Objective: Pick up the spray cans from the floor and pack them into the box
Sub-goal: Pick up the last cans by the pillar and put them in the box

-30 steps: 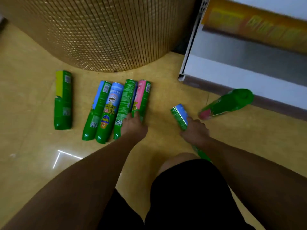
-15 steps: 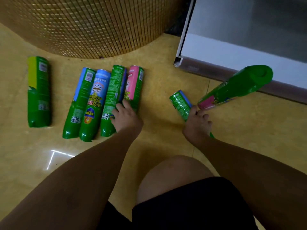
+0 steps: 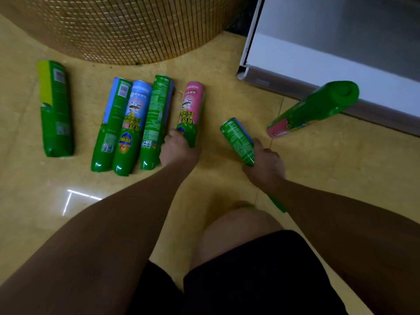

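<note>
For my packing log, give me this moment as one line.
left hand: grips pink-labelled can | right hand: holds green can | floor: other cans lying | box: unseen

Both hands [image 3: 179, 148] [image 3: 266, 164] curled, gripping.

There are 7 spray cans [image 3: 55, 108], 2 hands [image 3: 179, 151], 1 woven basket [image 3: 127, 26] and 1 white box [image 3: 318, 62].

A glossy yellow tiled floor [image 3: 341, 178] spreads below a big round woven golden wicker drum [image 3: 127, 28]; right of the drum stands a white metal-edged cabinet [image 3: 318, 62].
</note>
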`<action>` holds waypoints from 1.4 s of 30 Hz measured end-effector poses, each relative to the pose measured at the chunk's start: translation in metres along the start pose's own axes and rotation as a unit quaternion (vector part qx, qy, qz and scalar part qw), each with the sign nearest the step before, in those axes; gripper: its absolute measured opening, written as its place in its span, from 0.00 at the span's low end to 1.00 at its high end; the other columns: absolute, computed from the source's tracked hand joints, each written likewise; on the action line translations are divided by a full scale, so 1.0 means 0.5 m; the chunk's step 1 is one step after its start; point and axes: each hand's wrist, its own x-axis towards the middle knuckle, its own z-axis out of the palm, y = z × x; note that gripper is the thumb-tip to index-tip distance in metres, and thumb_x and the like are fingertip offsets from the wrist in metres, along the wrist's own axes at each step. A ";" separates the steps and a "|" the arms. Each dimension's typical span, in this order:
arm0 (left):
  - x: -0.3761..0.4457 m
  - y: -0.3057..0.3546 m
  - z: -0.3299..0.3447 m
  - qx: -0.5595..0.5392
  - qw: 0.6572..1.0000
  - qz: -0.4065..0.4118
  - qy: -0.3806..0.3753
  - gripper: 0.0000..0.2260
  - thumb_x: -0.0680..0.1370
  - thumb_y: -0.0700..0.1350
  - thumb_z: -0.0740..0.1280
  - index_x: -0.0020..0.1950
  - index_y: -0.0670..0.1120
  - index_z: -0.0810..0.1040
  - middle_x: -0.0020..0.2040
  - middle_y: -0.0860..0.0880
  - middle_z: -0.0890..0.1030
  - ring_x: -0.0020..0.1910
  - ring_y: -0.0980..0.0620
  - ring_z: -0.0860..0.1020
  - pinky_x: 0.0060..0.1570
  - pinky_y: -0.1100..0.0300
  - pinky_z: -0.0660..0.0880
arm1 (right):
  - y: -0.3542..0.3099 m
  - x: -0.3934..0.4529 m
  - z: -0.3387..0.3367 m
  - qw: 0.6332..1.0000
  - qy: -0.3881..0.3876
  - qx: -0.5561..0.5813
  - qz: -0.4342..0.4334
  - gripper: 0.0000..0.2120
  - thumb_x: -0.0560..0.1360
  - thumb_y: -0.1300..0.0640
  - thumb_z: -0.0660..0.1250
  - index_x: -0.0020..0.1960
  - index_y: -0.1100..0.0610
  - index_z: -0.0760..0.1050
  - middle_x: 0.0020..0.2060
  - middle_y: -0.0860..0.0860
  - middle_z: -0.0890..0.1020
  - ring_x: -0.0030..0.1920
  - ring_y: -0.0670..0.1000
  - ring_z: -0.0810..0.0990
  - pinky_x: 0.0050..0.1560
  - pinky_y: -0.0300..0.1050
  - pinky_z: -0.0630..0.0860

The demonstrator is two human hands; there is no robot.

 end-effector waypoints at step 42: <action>-1.371 0.708 -0.796 0.071 0.892 0.418 -0.155 0.18 0.70 0.55 0.75 0.49 0.47 0.72 0.43 0.48 0.78 0.41 0.47 0.79 0.39 0.56 0.78 | 0.389 -1.291 -1.033 0.738 0.233 0.521 0.361 0.22 0.71 0.46 0.74 0.57 0.56 0.71 0.44 0.53 0.78 0.41 0.54 0.79 0.41 0.49 0.78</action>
